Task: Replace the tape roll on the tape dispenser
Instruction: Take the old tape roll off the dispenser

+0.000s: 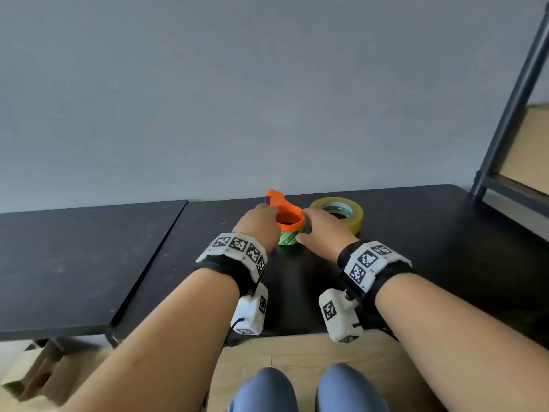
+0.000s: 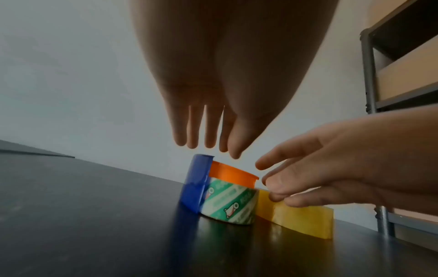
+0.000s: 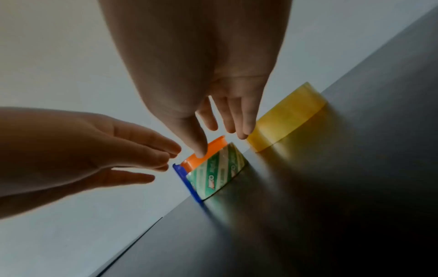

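Observation:
The orange tape dispenser (image 1: pixel 286 217) with a blue blade piece (image 2: pixel 195 183) stands on the black table (image 1: pixel 416 248) near the wall. A green-and-white printed roll (image 1: pixel 286 237) sits on it under the orange rim (image 2: pixel 233 175). A full yellowish tape roll (image 1: pixel 338 214) lies flat just to its right. My left hand (image 1: pixel 261 224) hovers at the dispenser's left with straight fingers (image 2: pixel 206 138) just above it. My right hand (image 1: pixel 323 230) reaches between dispenser and yellow roll, fingers loosely bent, thumb tip (image 3: pixel 200 153) at the orange rim. Neither hand holds anything.
A second black table (image 1: pixel 74 263) adjoins on the left with a narrow gap. A grey metal shelf frame (image 1: pixel 511 114) with wooden boards stands at the right, on the table's far corner. A grey wall runs right behind the table. A cardboard box (image 1: pixel 35 373) sits on the floor at lower left.

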`<state>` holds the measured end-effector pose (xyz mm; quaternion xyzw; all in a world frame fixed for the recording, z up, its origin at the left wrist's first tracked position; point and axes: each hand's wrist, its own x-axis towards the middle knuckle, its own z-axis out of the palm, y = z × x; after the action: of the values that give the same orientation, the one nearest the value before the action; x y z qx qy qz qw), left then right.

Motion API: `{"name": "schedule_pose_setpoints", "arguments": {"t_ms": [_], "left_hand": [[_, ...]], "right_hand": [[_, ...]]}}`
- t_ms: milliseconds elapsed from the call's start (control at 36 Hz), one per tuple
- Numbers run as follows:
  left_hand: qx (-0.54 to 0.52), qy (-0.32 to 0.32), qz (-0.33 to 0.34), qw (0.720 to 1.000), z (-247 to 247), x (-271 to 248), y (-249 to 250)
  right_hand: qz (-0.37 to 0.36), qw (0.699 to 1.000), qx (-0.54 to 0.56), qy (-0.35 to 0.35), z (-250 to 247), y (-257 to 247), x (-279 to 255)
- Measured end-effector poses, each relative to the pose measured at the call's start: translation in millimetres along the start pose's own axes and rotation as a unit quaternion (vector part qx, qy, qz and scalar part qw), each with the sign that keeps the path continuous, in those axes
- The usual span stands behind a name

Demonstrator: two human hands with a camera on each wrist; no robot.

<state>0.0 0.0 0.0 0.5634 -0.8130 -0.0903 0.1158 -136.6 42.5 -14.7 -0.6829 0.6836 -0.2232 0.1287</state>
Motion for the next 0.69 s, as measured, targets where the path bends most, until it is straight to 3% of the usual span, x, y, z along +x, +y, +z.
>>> {"name": "schedule_pose_setpoints", "arguments": {"t_ms": [83,250,500,694], "left_hand": [[0.006,-0.021,-0.011,1.000,2,7,1],[0.014,-0.007,-0.008,1.000,7,12,0],[0.020,0.033,0.001,0.999,9,7,1],[0.031,0.004,-0.021,0.999,5,8,-5]], "right_hand": [[0.006,1.000,0.018,-0.006,1,4,6],[0.004,0.999,0.021,-0.035,-3,2,4],[0.026,0.997,0.065,-0.018,-3,1,0],[0.042,0.997,0.061,-0.035,-3,3,-3]]}}
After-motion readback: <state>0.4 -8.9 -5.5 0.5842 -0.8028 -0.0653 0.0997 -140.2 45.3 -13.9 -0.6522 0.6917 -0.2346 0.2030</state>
